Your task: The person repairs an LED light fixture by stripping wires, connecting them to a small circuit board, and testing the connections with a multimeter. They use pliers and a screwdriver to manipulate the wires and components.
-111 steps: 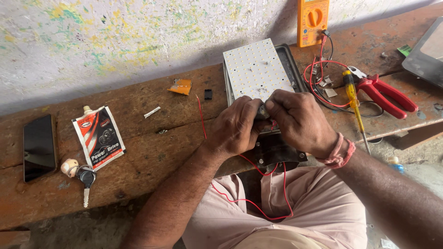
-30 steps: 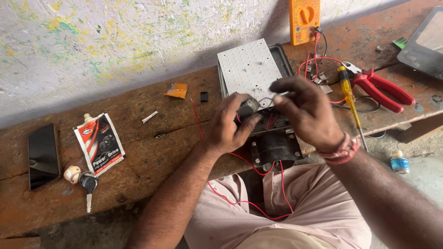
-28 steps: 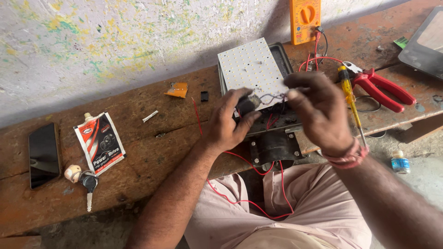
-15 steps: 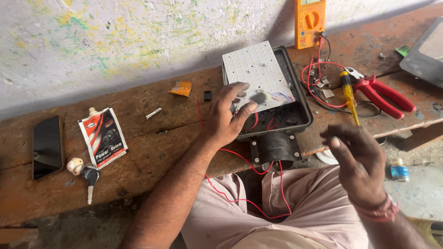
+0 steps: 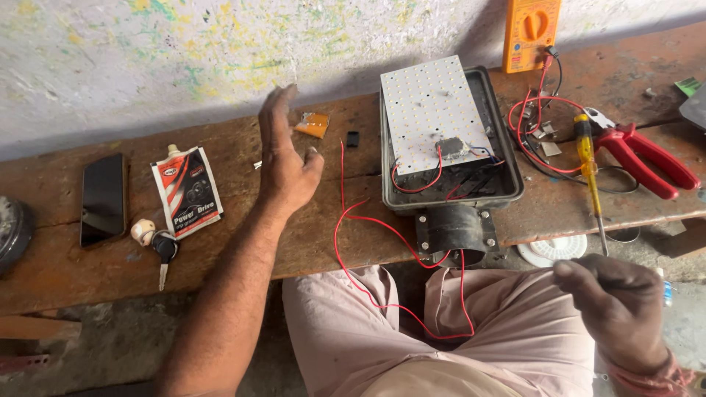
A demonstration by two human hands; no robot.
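My left hand (image 5: pixel 283 162) hovers open over the wooden bench (image 5: pixel 309 242), fingers stretched toward the wall, close to a small orange piece (image 5: pixel 312 123). It holds nothing. My right hand (image 5: pixel 618 309) is low at the right above my lap, fingers curled shut with nothing visible in them. Between the hands lies a dark lamp housing (image 5: pixel 515 187) with a white LED board (image 5: pixel 430 110) tilted up in it and a black round collar (image 5: pixel 456 229) at its near end. Thin red wires (image 5: pixel 368 242) trail from the housing across the bench to my lap.
A yellow multimeter (image 5: pixel 529 33) leans on the wall, with red leads below it. A yellow-handled screwdriver (image 5: pixel 586 154) and red pliers (image 5: pixel 647 158) lie at the right. A phone (image 5: pixel 103 198), a sachet (image 5: pixel 184 191) and a key (image 5: pixel 163 254) lie at the left.
Both hands have left the lamp housing. My left hand moved left and opened above the bench; my right hand drew back down toward my lap.
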